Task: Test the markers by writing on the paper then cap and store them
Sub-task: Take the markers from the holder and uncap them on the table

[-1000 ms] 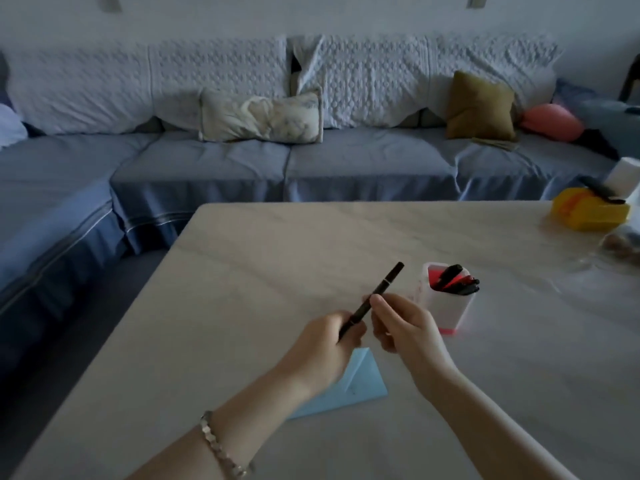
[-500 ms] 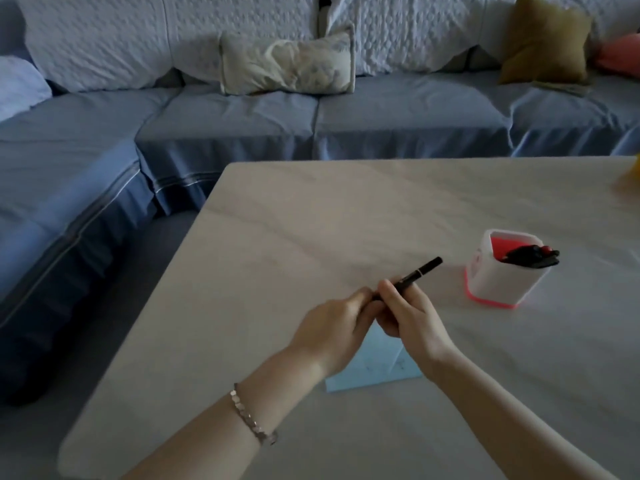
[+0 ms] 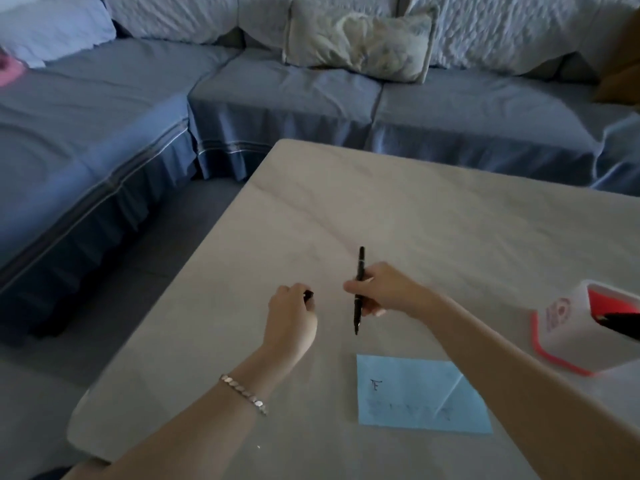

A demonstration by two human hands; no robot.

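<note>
My right hand [image 3: 388, 289] grips a slim black marker [image 3: 360, 268] upright above the table, its bare tip pointing down. My left hand [image 3: 291, 317] is curled round the marker's black cap [image 3: 308, 294], a short way left of the marker. A light blue paper [image 3: 415, 396] lies flat on the table below my hands, with a small dark mark and faint writing on it. A white holder with a red base and inside [image 3: 568, 334] stands at the right edge, with black markers [image 3: 620, 322] poking out of it.
The pale table [image 3: 450, 230] ends at a corner on the left, with grey floor [image 3: 114, 306] beyond. A blue corner sofa [image 3: 311, 98] with a pale cushion [image 3: 360, 43] runs along the back and left.
My hands have pulled apart: the cap came off in my left hand, and my right hand turned the marker upright. The head camera swung left and down, bringing the paper into full view.
</note>
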